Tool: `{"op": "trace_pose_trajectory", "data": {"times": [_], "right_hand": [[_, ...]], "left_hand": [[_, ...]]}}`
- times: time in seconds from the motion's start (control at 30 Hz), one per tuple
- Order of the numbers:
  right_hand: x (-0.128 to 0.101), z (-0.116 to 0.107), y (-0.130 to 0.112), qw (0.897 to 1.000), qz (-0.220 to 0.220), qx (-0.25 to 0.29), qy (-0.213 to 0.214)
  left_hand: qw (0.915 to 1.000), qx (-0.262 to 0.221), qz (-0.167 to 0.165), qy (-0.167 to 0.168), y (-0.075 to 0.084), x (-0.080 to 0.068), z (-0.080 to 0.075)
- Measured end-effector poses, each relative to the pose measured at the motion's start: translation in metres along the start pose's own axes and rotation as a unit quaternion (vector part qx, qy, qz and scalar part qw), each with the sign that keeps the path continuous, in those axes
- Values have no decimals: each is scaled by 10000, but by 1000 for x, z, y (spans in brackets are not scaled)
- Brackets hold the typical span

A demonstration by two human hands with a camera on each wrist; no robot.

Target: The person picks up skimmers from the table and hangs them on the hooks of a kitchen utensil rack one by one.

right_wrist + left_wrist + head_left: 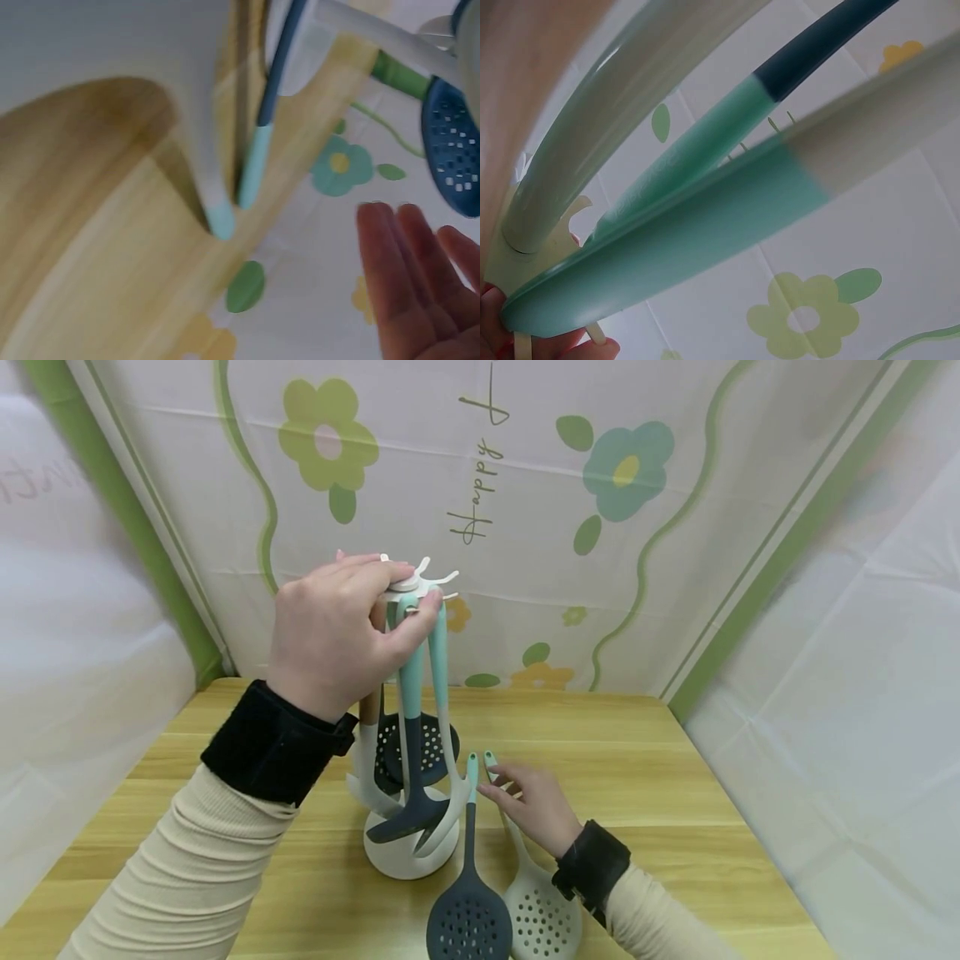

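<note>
1. Rack status: the white utensil stand (411, 852) on the wooden table (675, 760) already carries several utensils hanging from its hooked top (420, 578), among them a dark slotted turner (416, 814) and a dark perforated skimmer (420, 747) behind it.
2. Your left hand (337, 631) is up at the hooks, fingers curled around the mint-green handle end (408, 610) of a hanging utensil; the left wrist view shows the handles close up, but whether the loop is fully seated on its hook cannot be told.
3. Your right hand (536, 806) lies low beside the stand's base with fingers extended and relaxed, grasping nothing, its fingertips just by the handle tips of two utensils.
4. Remaining items, as judged: a dark blue skimmer (468, 922) and a white skimmer (542, 910) lie flat on the table, side by side, not yet hung.
</note>
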State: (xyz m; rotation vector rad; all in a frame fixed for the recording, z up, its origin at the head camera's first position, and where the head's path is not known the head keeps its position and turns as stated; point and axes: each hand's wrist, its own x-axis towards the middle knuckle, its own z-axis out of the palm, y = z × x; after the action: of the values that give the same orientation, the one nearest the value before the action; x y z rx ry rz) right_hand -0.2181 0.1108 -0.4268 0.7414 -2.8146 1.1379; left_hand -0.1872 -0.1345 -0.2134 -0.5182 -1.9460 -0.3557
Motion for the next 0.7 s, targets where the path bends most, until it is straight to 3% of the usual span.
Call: {"op": "trace_pose_trajectory", "data": {"times": [0.2,0.37,0.57,0.7], "right_hand": [[1,6,11,9947,606,-567,-611],[0,8,16,9864,780,-1022,-1029],[-1,12,22,9810,1019,-1210,-1119],[-1,12,20,9706,1099,-1692,-1309]], "left_hand": [[10000,-5,-18,-21,0,0,0],[10000,-33,-57,-36,0,-1,0],[10000,-24,-86,-19,1,-1,0],[10000,14,-81,12,1,-1,0]]}}
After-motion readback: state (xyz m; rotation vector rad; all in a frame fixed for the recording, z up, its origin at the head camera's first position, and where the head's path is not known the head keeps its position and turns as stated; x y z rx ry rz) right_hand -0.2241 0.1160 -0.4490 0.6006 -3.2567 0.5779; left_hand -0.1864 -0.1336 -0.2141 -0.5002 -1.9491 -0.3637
